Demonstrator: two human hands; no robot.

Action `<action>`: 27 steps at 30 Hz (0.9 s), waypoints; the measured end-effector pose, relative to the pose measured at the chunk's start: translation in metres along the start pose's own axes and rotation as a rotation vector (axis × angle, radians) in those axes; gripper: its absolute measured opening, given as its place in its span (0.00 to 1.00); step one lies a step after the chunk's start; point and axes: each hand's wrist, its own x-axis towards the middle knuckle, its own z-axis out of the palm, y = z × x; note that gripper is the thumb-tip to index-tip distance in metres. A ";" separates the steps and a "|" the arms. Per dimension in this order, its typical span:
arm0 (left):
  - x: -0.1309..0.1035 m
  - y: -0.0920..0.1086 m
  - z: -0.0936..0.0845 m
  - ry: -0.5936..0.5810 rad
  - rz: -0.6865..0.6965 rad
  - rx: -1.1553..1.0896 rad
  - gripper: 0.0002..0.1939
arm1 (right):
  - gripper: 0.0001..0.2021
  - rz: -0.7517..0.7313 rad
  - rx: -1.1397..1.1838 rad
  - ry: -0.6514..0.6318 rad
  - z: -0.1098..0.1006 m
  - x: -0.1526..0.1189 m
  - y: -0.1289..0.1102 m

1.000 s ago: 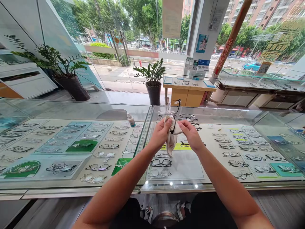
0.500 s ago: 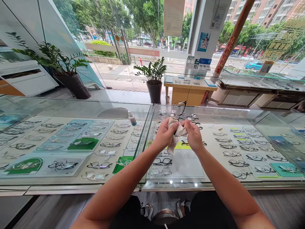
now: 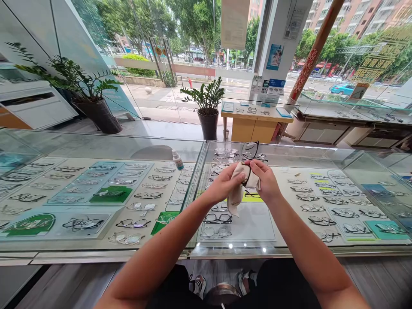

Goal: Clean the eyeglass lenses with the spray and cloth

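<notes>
Above the glass counter I hold a pair of black-rimmed eyeglasses [image 3: 258, 149], one lens standing clear beyond my fingertips. A pale beige cloth [image 3: 235, 201] is wrapped around the nearer lens and hangs down below it. My left hand [image 3: 225, 183] is closed, pinching the cloth against the glasses from the left. On the other side, my right hand [image 3: 268, 180] is closed too, its thumb and fingers gripping the glasses and part of the cloth. The fingers and cloth hide much of the frame.
A small white spray bottle [image 3: 177, 160] stands on the counter to the left. Under the glass top [image 3: 251, 223] lie rows of eyeglasses. Beyond the counter are a potted plant [image 3: 208, 120] and a wooden display table [image 3: 244, 128].
Both hands have shifted slightly right with the glasses and cloth. The glasses have turned, so the free lens sits lower and further right. More of the cloth hangs down.
</notes>
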 end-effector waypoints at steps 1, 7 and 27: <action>0.000 -0.001 0.001 0.018 -0.010 -0.002 0.29 | 0.18 0.000 -0.005 -0.013 0.000 0.000 0.001; 0.006 -0.009 0.004 0.185 -0.003 -0.025 0.32 | 0.17 -0.028 -0.002 -0.043 0.003 -0.001 0.008; 0.008 -0.009 0.003 0.159 -0.023 -0.075 0.32 | 0.17 0.030 0.086 -0.046 0.007 -0.002 0.003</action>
